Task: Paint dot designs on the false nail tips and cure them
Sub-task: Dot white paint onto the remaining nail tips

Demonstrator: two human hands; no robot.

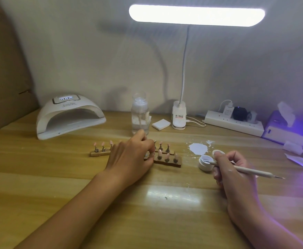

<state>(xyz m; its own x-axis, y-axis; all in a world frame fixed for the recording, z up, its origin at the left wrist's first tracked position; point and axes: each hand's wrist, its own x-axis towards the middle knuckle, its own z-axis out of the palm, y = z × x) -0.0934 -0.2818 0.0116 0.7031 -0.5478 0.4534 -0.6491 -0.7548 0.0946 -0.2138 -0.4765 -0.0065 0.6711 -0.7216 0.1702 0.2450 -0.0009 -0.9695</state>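
Pink glossy tips (167, 156) are set on metal pegs in two wooden strips (170, 164) at the table's (111, 194) middle.
A tip is pinched by the curled fingers of the left hand (131, 157); a slim pen (249, 170) is gripped by the right hand (231, 169), its end dipped in a small round white jar (203, 165) holding white gel.

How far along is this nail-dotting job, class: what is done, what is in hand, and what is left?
Done: the pot is open, and pink nail tips stand on their wooden holders. In hand: the right hand dips the dotting pen in the pot; the left hand rests at the tips. Left: no dots show yet, and the curing lamp stands empty.
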